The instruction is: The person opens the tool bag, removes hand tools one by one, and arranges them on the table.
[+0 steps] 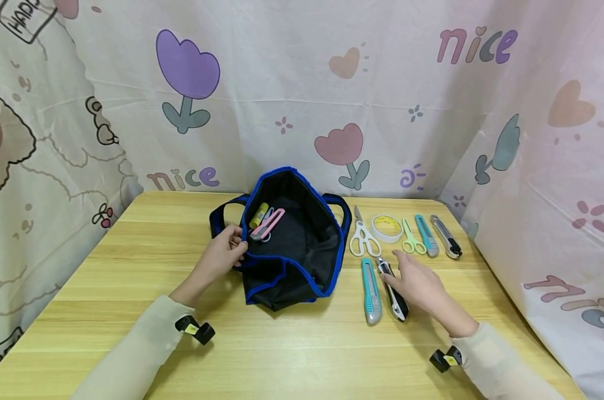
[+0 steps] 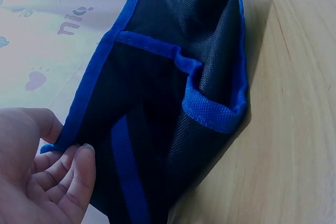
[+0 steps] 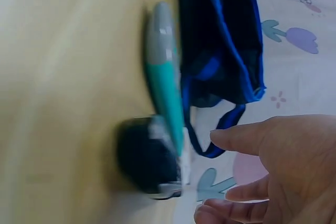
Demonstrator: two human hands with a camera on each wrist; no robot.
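Note:
A black fabric tool bag [image 1: 307, 222] with blue trim lies on the table, its wide mouth facing me. My left hand [image 1: 224, 250] pinches the bag's left rim [image 2: 84, 95] between thumb and fingers. Inside the bag are a pink utility knife [image 1: 268, 225] and a small yellow cylinder [image 1: 258, 215]. My right hand [image 1: 419, 280], thumb and fingers apart, hovers beside a black-and-silver utility knife [image 1: 396, 297] and holds nothing. Left of that knife lies a teal utility knife [image 1: 371, 291] with a grey end, blurred in the right wrist view.
Behind my right hand lie white scissors [image 1: 364, 241], a tape roll [image 1: 387, 229], small green scissors [image 1: 413, 243], another teal utility knife [image 1: 427, 236] and a silver-and-black one [image 1: 447, 238]. A printed curtain [image 1: 262, 83] hangs along the wooden table's back edge.

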